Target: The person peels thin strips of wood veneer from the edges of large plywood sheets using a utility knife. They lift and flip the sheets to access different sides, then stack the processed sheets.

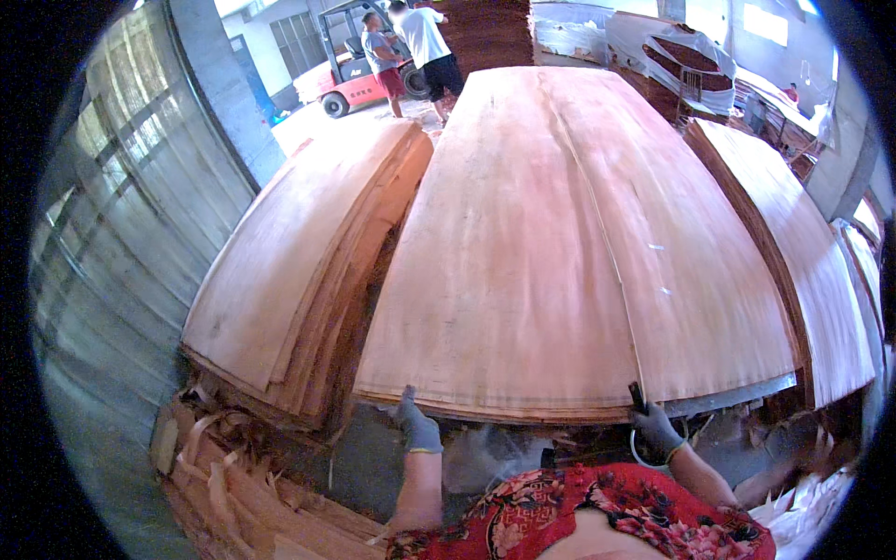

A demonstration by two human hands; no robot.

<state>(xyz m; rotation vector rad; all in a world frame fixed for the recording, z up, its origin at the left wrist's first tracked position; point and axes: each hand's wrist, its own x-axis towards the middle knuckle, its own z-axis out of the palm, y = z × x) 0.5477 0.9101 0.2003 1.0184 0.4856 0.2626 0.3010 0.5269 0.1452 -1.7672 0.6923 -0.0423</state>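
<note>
A wide stack of pinkish wood veneer sheets (504,252) lies in front of me, with a long seam running down its top right of centre. My left hand (419,429), in a grey glove, is at the near edge of the stack. Its thumb rests up against the edge and its fingers are closed there, partly hidden below. My right hand (659,433), also gloved, grips a small black tool (637,398) upright at the near end of the seam. A pale curved loop (638,454) hangs by that hand; I cannot tell what it is.
Another veneer stack (280,271) stands on the left, and one more (793,252) on the right. Veneer scraps (219,467) litter the lower left. Two people stand far back by a red forklift (359,89). A translucent curtain (121,205) hangs at left.
</note>
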